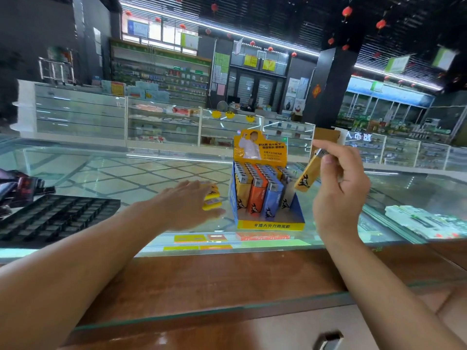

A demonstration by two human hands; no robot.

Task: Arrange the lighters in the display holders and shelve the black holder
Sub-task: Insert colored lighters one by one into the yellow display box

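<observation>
The yellow lighter (307, 176) has a black bull-like logo on its body & a silver metal cap. The right hand (338, 198) pinches it near the cap btw thumb & fingers (328, 145), the other fingers loosely curled. It hangs tilted in the air, just right of the display box (270, 224) & level w/ its back rows, touching nothing else. The loose lighters (212, 200), also yellow, lie flat on the glass surface (113, 173) just left of the box. The left hand (187, 203) is over them, palm down, w/ fingers (194, 188) stretched nearly straight & gripping nothing (motion blur hides whether the tips touch them). The display box is blue & yellow cardboard w/ a tall yellow header card, and it stands on the surface btw the two hands. Inside it, lighters stand upright in cols running front to back: yellow at left, then orange, blue & a pale one at right, all caps up. The black holder (50, 218), a flat tray w/ a grid of small cells, lies on the surface at far left, well apart from the box. White packets (424, 223) lie near the right edge.
</observation>
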